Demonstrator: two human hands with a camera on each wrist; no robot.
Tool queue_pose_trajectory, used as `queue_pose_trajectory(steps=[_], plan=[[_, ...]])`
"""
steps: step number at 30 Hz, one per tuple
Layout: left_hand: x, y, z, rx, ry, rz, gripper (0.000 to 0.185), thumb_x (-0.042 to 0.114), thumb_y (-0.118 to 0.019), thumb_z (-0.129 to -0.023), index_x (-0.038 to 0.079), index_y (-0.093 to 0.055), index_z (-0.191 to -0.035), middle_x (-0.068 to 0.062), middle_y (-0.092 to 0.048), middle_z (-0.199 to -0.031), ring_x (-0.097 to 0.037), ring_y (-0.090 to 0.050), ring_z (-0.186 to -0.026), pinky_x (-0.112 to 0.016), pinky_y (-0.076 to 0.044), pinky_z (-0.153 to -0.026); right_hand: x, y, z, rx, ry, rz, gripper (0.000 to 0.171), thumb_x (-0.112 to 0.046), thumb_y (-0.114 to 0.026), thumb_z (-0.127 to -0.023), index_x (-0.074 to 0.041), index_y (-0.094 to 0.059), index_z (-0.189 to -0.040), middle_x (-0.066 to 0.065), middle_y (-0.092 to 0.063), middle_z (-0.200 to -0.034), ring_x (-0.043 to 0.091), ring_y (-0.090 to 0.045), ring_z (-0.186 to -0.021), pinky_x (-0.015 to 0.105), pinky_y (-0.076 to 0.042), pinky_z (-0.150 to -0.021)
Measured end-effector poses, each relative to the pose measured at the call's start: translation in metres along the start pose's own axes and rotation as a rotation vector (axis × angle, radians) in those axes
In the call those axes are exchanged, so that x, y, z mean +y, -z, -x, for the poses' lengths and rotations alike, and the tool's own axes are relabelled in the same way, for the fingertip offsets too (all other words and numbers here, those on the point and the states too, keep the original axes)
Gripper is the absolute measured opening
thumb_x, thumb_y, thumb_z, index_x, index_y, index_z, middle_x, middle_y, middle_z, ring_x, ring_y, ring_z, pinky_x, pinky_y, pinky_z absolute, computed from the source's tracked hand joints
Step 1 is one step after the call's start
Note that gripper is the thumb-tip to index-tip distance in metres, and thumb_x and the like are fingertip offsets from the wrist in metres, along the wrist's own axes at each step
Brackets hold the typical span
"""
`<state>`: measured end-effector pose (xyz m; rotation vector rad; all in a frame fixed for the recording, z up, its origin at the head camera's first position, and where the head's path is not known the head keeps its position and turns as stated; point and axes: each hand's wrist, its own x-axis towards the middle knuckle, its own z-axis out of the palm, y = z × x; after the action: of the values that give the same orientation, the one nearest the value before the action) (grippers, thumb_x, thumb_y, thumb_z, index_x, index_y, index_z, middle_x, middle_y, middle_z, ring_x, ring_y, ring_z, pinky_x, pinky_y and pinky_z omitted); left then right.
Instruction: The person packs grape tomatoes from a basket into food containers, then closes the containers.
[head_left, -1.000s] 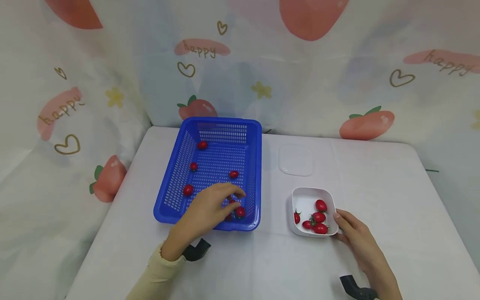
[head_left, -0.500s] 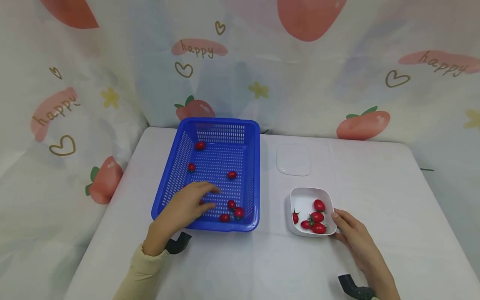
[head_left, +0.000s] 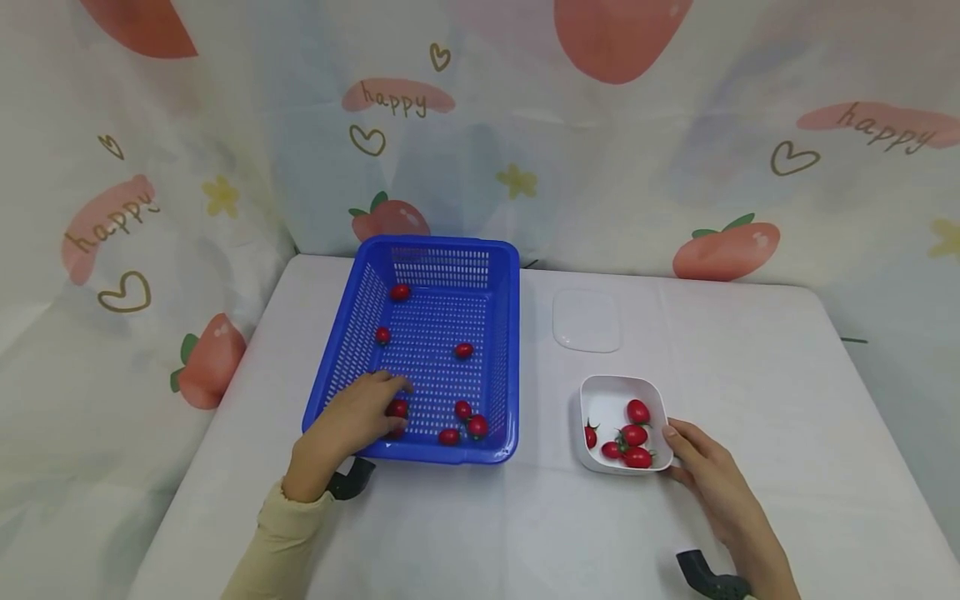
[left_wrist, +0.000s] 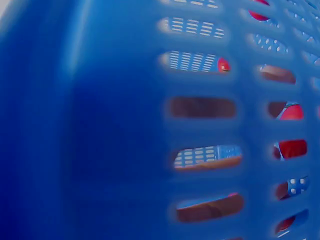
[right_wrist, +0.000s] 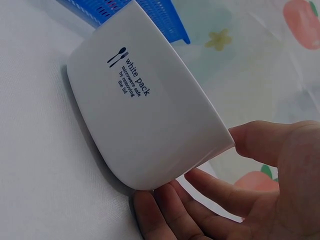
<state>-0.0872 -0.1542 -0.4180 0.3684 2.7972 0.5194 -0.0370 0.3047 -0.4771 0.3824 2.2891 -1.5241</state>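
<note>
Head view shows a blue basket on the white table, holding loose cherry tomatoes: three spread across its far half and a cluster of three near its front right corner. The left hand reaches over the basket's front left rim, fingers curled around one tomato. To the right, well apart from the basket, a white bowl holds five tomatoes; the right hand steadies its near right corner, fingers and thumb pinching the wall. A clear lid lies beyond the bowl. Compared with half a second ago, the left hand has drawn back toward the front left corner; the right hand and bowl have stayed put.
</note>
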Motion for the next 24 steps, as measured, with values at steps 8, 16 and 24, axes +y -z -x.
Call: queue_pose_trajectory(steps=[8, 16, 24], plan=[[-0.001, -0.002, 0.000, -0.059, 0.054, -0.015, 0.046, 0.020, -0.080, -0.092, 0.004, -0.066, -0.133, -0.017, -0.069, -0.124, -0.033, -0.065, -0.112, -0.053, -0.056, -0.101, 0.003, 0.001, 0.000, -0.001, 0.007, 0.006, 0.072, -0.046, -0.042, -0.111, 0.006, -0.028, -0.159, 0.030, -0.025, -0.167, -0.021, -0.046, -0.101, 0.009, -0.053, -0.087], [-0.005, -0.005, 0.001, -0.085, 0.099, 0.061, 0.042, 0.022, -0.075, -0.096, 0.006, -0.066, -0.133, -0.014, -0.069, -0.122, -0.029, -0.065, -0.111, -0.053, -0.056, -0.101, 0.003, 0.000, -0.001, -0.007, 0.008, -0.006, 0.072, -0.046, -0.042, -0.111, 0.007, -0.027, -0.159, 0.030, -0.025, -0.167, -0.021, -0.047, -0.100, 0.009, -0.053, -0.087], [-0.010, -0.009, -0.005, -0.078, 0.109, 0.104, 0.027, 0.017, -0.073, -0.096, 0.008, -0.071, -0.121, -0.012, -0.066, -0.114, -0.027, -0.062, -0.101, -0.052, -0.057, -0.098, 0.003, 0.000, -0.001, 0.000, 0.025, -0.006, 0.071, -0.044, -0.042, -0.112, 0.008, -0.028, -0.158, 0.031, -0.025, -0.166, -0.022, -0.047, -0.099, 0.009, -0.054, -0.086]])
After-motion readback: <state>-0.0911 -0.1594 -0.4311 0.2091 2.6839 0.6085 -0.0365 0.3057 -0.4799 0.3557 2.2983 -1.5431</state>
